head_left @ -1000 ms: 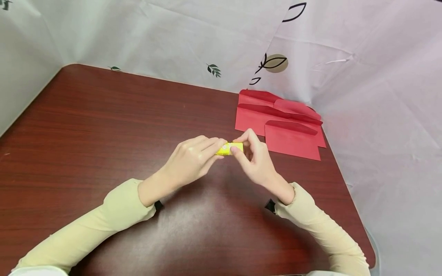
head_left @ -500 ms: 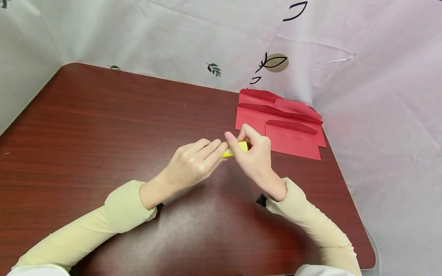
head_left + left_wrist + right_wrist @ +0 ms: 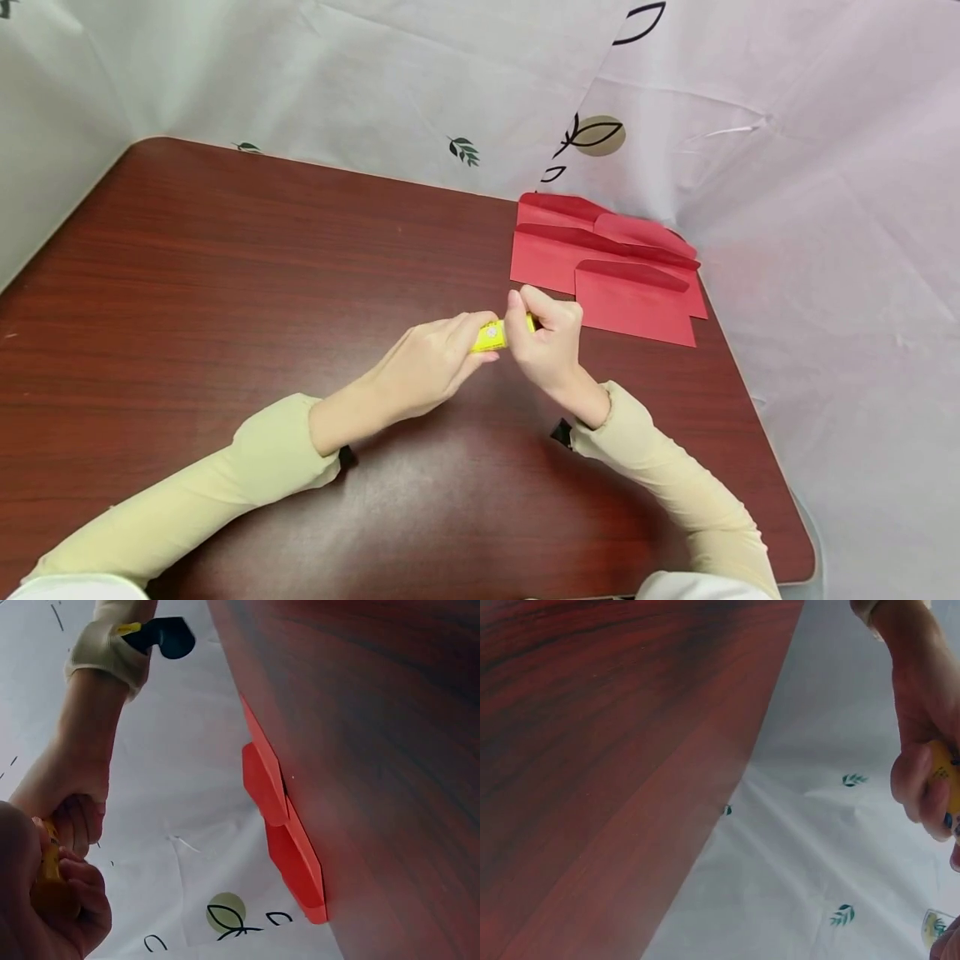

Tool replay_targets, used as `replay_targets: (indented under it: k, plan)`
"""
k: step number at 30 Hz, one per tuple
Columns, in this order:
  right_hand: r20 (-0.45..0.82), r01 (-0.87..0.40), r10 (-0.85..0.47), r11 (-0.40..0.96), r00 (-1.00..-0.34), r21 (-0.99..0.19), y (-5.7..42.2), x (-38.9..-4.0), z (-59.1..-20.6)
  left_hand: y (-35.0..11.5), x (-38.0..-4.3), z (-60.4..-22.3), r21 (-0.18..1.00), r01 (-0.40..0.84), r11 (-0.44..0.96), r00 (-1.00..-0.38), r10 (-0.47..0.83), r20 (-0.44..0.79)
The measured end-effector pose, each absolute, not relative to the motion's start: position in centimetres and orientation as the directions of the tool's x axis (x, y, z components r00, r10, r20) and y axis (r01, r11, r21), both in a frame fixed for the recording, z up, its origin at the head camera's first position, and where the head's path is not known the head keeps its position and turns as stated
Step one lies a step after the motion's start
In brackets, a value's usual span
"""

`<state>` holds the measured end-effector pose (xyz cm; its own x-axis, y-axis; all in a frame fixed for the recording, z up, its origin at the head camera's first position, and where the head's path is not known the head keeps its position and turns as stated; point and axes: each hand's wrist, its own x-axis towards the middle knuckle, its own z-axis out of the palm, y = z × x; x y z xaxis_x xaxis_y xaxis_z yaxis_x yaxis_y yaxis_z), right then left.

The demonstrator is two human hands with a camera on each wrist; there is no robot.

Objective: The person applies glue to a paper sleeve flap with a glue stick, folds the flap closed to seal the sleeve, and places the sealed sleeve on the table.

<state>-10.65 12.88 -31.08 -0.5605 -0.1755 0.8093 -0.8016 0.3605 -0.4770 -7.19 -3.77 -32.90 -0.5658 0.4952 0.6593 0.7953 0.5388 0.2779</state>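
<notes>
No words, numbers or brands legible in any view. On the small yellow oblong item (image 3: pixel 487 340), a pale round mark (image 3: pixel 492 332) and tiny dark print (image 3: pixel 491 347) are carried, too small to be made out; the item is partly covered by the left hand (image 3: pixel 423 367) and right hand (image 3: pixel 547 342). In the right wrist view, dark marks (image 3: pixel 940 773) are shown on the same item, cut by the frame edge, undecipherable. On the white sheet backdrop (image 3: pixel 360 83), only pictures are printed: green leaf sprigs (image 3: pixel 463 151) and a black leaf outline over a tan disc (image 3: pixel 600 136). A dark mark (image 3: pixel 6 8), top left, is cropped, unreadable.
</notes>
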Motion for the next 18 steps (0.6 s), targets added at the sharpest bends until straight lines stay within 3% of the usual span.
replay_targets:
  k: [12, 15, 18]
  plan:
    - [0.88, -0.881, -0.233, 0.345, -0.413, -0.322, 13.6, -10.4, -30.8, -4.4, -7.0, -31.4, 0.553, 0.719, 0.421, -0.674, 0.616, 0.407]
    - [0.836, -0.865, -0.29, 0.348, -0.465, -0.361, 13.9, -10.3, -30.6, -4.6, -7.0, -31.2, 0.547, 0.707, 0.449, -0.689, 0.612, 0.388]
    - [0.697, -0.781, -0.358, 0.346, -0.622, -0.519, 14.4, -10.0, -30.2, -4.9, -7.0, -31.0, 0.475, 0.705, 0.527, -0.708, 0.572, 0.415]
